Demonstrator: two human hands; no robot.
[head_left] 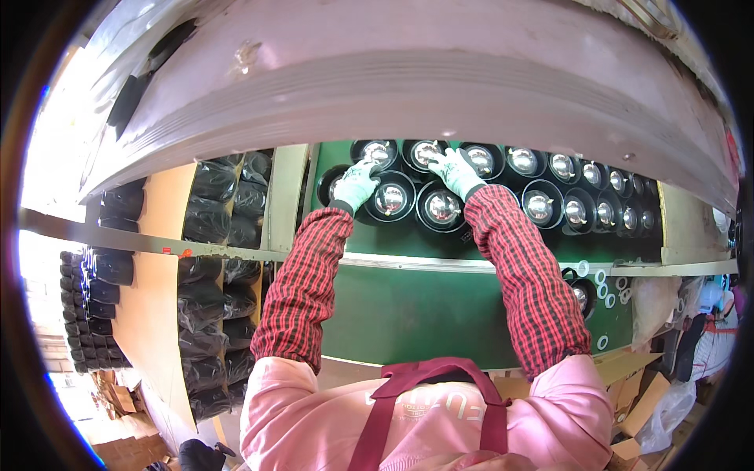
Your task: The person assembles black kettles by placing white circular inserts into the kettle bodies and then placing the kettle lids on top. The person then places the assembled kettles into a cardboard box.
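While the cups [391, 196] are sitting almost rim to rim just beyond the rail [416, 264], knocking is what I'd be worrying about. Silver domes [442, 207] are filling them, and if those are fragile, one hard nudge could be scratching or cracking a few. Left hand [356, 185] is resting at rims beyond the rail's left part, fingers a bit bent; right hand [455, 169] is touching a back-row cup, further along past the rail. Can't tell if either one is actually gripping. Smooth rims could be slipping too. Right sleeve [542, 290] is crossing the rail, right beside a lone cup [581, 297] on the near side, so a swinging elbow could be bumping that or scattering the white rings [601, 283] nearby. Hood [424, 94] is hanging low past the rail, so a hasty lift could be clipping its edge.
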